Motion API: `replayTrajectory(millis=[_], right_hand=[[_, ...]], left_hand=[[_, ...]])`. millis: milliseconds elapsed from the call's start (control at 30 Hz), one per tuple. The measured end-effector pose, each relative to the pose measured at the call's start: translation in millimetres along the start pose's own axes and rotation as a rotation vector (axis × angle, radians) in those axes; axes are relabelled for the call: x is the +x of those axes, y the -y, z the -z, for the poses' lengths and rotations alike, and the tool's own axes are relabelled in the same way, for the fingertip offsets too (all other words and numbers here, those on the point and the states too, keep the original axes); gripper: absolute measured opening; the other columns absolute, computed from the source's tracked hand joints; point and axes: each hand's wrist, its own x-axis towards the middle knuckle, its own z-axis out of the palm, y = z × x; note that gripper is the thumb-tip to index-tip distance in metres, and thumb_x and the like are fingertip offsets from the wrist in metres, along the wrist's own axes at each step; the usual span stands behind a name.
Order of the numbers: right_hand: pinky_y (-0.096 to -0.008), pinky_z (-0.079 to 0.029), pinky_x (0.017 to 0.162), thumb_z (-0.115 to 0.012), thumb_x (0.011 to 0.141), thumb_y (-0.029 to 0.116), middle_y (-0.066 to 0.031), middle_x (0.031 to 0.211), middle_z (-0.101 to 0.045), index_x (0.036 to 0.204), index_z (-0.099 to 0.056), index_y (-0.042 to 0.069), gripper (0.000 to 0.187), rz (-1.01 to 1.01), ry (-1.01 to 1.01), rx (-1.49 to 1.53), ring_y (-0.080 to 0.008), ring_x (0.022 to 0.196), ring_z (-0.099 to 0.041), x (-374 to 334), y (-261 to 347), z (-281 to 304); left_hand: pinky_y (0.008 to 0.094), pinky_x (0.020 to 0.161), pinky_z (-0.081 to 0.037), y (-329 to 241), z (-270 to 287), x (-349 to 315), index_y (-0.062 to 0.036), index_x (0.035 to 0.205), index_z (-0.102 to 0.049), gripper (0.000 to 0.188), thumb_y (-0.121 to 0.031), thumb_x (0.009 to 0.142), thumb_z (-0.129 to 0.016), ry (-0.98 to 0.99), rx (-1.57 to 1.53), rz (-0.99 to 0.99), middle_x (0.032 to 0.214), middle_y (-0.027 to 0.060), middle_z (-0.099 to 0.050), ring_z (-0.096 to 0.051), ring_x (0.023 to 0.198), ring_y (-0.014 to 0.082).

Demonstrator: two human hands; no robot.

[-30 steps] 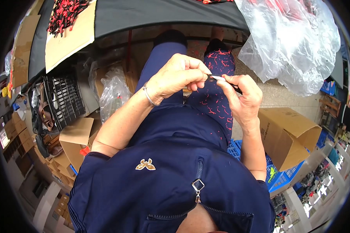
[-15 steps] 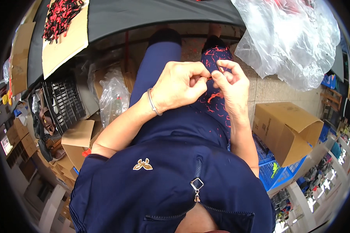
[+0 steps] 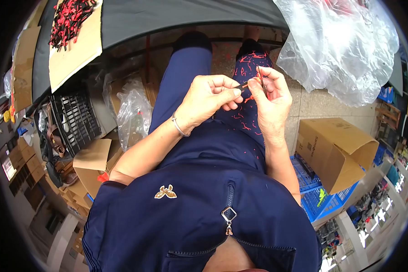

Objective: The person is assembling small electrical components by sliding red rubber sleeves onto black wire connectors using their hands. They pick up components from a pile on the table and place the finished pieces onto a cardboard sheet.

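A black-covered table runs across the top, a dense heap of red and black pieces (image 3: 72, 20) sitting on a cardboard sheet (image 3: 77, 68) at its left, and clear plastic sheeting (image 3: 335, 54) spills over at the right. Down below, a black crate (image 3: 75, 118) tilts on the left side, and an open cardboard box (image 3: 326, 154) rests on a blue crate (image 3: 326, 204) over on the right. Now to the middle: the small red piece (image 3: 254, 80) is up above the lap, between the two hands! The right hand (image 3: 273, 95) has it pinched at thumb and fingers, with a slim dark object (image 3: 261, 77) there too, kind unclear. The left hand (image 3: 208, 99) is just beside, thumb and forefinger nearly together, other fingers curled; whether it grips the near end, I can't tell. Red scraps (image 3: 245, 122) dot the right trouser leg.
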Motion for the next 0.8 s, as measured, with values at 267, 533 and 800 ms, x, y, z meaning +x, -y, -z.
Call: replayTrajectory(millis=[267,533,800], right_hand=[[-0.0278,-0.049,0.066,-0.074,0.076,0.006,-0.0079,0.083,-0.066,0.099,-0.058,0.001,0.029,0.204,-0.037,-0.494,-0.0123,0.076,-0.062,-12,5,6],[-0.0195,-0.046,0.063,-0.068,0.082,0.004,-0.0019,0.078,-0.063,0.089,-0.06,0.0,0.012,0.055,-0.096,-0.335,-0.0049,0.069,-0.055,-2,-14,7],[-0.0176,-0.045,0.065,-0.066,0.084,0.003,-0.0026,0.083,-0.064,0.093,-0.059,0.0,0.012,-0.036,-0.095,-0.21,-0.0037,0.073,-0.055,7,-9,6]], left_hand=[[0.0201,0.062,-0.05,4,4,2,-0.0014,0.093,-0.063,0.012,-0.012,0.086,-0.063,-0.029,-0.23,-0.004,0.078,0.0049,-0.066,-0.06,0.065,0.0073],[0.0235,0.059,-0.051,-38,61,4,0.0019,0.097,-0.06,0.017,-0.008,0.083,-0.062,-0.316,-0.13,-0.299,0.078,0.0096,-0.065,-0.062,0.061,0.0133],[0.0253,0.072,-0.051,-97,132,33,0.0008,0.124,-0.05,0.042,-0.029,0.095,-0.047,-0.454,-0.369,-0.618,0.107,0.0148,-0.063,-0.063,0.079,0.0154]])
